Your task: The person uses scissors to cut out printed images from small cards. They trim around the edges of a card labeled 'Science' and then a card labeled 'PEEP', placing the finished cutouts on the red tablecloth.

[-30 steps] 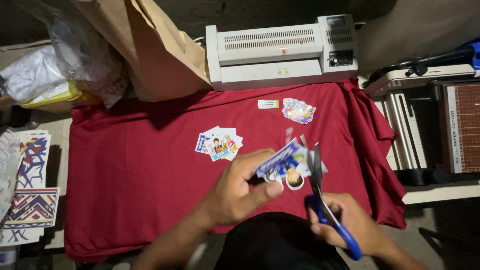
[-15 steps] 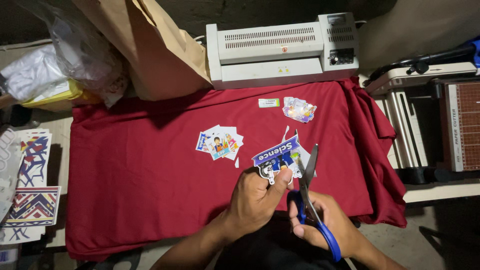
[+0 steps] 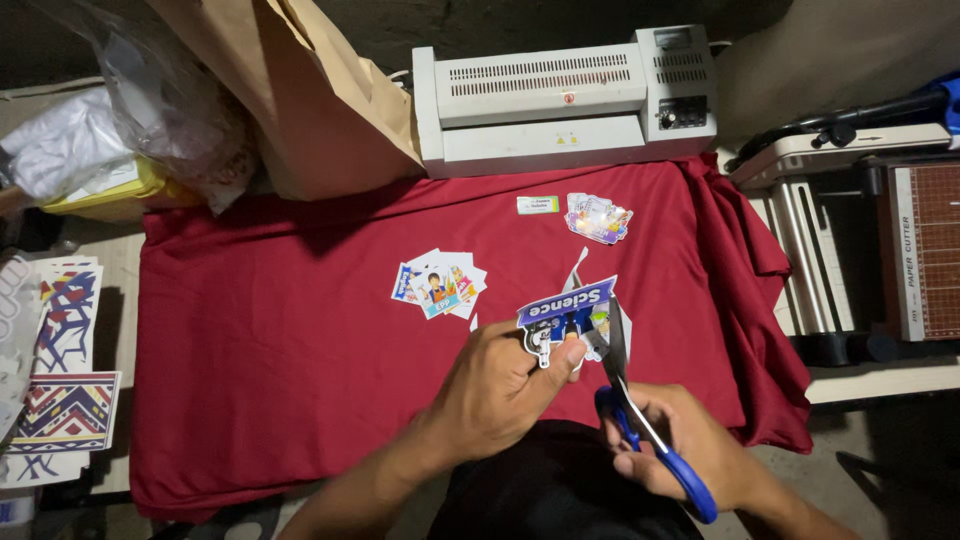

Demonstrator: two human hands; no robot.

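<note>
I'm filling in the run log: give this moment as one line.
left hand: holds printed sticker sheet | right hand: blue-handled scissors, blades at sheet edge | red cloth: cut stickers

Light: dim overall, brightest on the red cloth [image 3: 300,350] from above.
Shadows: deep corners.
Focus: fairly sharp; edges perhaps slightly soft.

Cloth-draped bench [image 3: 250,400] with a laminator [image 3: 565,95] at its far edge.

A paper bag [image 3: 300,90] lies left of the laminator, plastic bags [image 3: 110,140] further left. On the cloth, a stack of cards [image 3: 438,285] sits mid-bench, a second stack of cutouts [image 3: 598,217] behind and right, a small label [image 3: 537,204] just left of it. Patterned sheets [image 3: 55,380] lie off the left edge; a paper cutter [image 3: 925,250] stands right.
</note>
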